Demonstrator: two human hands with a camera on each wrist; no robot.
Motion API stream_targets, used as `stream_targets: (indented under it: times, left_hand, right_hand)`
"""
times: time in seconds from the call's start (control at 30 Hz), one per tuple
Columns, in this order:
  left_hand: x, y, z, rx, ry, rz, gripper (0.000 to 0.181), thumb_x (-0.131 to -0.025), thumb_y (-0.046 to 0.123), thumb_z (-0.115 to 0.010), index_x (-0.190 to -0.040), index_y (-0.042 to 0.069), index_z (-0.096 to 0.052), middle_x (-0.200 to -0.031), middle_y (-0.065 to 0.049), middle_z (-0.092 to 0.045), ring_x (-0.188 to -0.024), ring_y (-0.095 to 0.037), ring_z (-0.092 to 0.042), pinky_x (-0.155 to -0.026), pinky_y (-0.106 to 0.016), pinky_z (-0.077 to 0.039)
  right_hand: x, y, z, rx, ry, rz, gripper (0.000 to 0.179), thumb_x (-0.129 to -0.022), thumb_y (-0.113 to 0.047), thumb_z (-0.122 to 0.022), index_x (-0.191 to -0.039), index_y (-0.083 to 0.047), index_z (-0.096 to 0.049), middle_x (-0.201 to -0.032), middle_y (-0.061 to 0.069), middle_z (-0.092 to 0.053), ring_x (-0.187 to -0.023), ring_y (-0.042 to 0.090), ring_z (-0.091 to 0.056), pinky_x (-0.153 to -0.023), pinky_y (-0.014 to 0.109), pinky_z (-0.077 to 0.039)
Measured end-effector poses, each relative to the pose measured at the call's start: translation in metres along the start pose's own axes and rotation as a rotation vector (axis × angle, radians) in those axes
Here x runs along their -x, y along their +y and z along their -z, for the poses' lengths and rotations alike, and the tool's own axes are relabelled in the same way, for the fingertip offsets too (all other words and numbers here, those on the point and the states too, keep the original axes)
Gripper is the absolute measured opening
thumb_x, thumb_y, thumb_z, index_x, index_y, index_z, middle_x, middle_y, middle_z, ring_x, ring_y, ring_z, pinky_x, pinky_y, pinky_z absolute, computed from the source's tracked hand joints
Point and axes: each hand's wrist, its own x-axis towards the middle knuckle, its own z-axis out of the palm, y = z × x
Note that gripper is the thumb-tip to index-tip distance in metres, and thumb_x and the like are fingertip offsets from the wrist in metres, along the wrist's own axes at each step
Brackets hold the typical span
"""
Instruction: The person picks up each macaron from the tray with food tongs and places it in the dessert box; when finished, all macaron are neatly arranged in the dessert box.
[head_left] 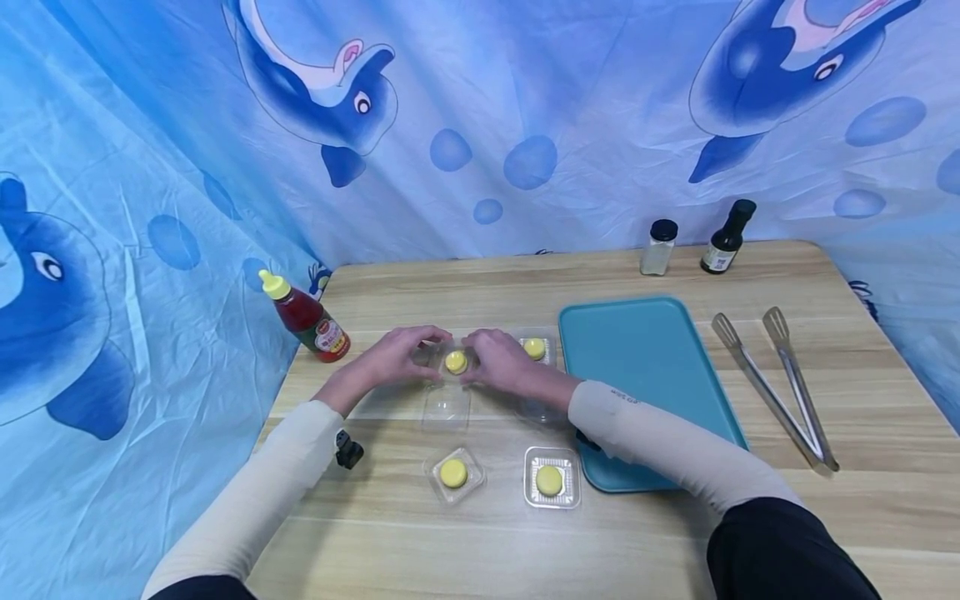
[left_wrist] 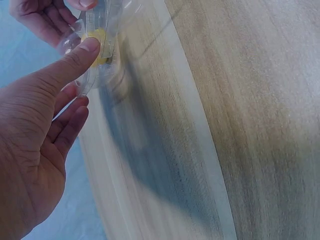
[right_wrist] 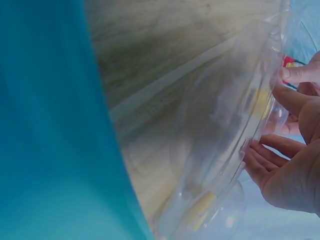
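My left hand (head_left: 399, 357) grips the left side of a clear hinged plastic box (head_left: 446, 407), whose lid lies folded open toward me. Inside sits a small round yellow macaron (head_left: 455, 362). In the left wrist view the left thumb (left_wrist: 75, 61) presses the near wall and the fingers bend behind it. From the other side my right hand (head_left: 504, 362) holds the same box, thumb and fingers at its edge. Beneath the right forearm, a second open box holds another yellow macaron (head_left: 534, 348); part of this box is hidden.
Nearer me stand two more clear boxes with yellow macarons (head_left: 453, 473) (head_left: 549, 480). A blue tray (head_left: 637, 350) lies under the right forearm, metal tongs (head_left: 795, 392) beyond it. A red sauce bottle (head_left: 311, 321) stands left; a shaker (head_left: 658, 248) and dark bottle (head_left: 726, 242) stand at the back.
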Motion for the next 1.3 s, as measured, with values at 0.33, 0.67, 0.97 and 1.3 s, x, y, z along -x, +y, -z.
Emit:
stream_targets:
  times: [0.33,0.67,0.97,1.3]
  left_hand:
    - [0.003,0.007,0.002,-0.041,0.023,0.018,0.07,-0.08,0.029,-0.097,-0.139,0.011,-0.063,-0.14,-0.008,-0.066,-0.131,-0.031,-0.061,-0.112,-0.052,-0.05]
    - [0.004,0.02,0.009,-0.06,0.165,-0.018,0.073,-0.093,0.037,-0.085,-0.154,0.011,-0.053,-0.155,-0.008,-0.056,-0.139,-0.035,-0.055,-0.116,-0.055,-0.046]
    - [0.001,0.061,-0.015,-0.033,0.221,-0.151,0.091,-0.09,0.032,-0.088,-0.163,0.008,-0.041,-0.164,-0.012,-0.046,-0.145,-0.035,-0.05,-0.124,-0.052,-0.037]
    - [0.003,0.092,-0.054,-0.042,0.187,-0.182,0.097,-0.086,0.037,-0.09,-0.161,0.002,-0.041,-0.155,-0.018,-0.053,-0.136,-0.037,-0.059,-0.12,-0.055,-0.042]
  right_hand:
    - [0.003,0.004,0.015,-0.05,-0.053,0.018,0.084,-0.084,-0.026,-0.093,-0.151,0.004,-0.052,-0.157,0.02,-0.052,-0.145,0.037,-0.05,-0.123,0.044,-0.04]
    - [0.032,0.012,0.058,-0.081,0.005,0.088,0.088,-0.089,-0.031,-0.089,-0.159,0.0,-0.045,-0.164,0.017,-0.044,-0.15,0.034,-0.043,-0.126,0.046,-0.034]
    - [0.076,0.041,0.081,-0.125,0.084,0.112,0.092,-0.09,-0.025,-0.089,-0.162,0.001,-0.038,-0.166,0.021,-0.04,-0.151,0.039,-0.04,-0.123,0.056,-0.037]
    - [0.125,0.066,0.075,-0.111,0.172,0.106,0.078,-0.084,-0.02,-0.094,-0.149,0.001,-0.057,-0.149,0.02,-0.06,-0.14,0.038,-0.054,-0.115,0.057,-0.048]
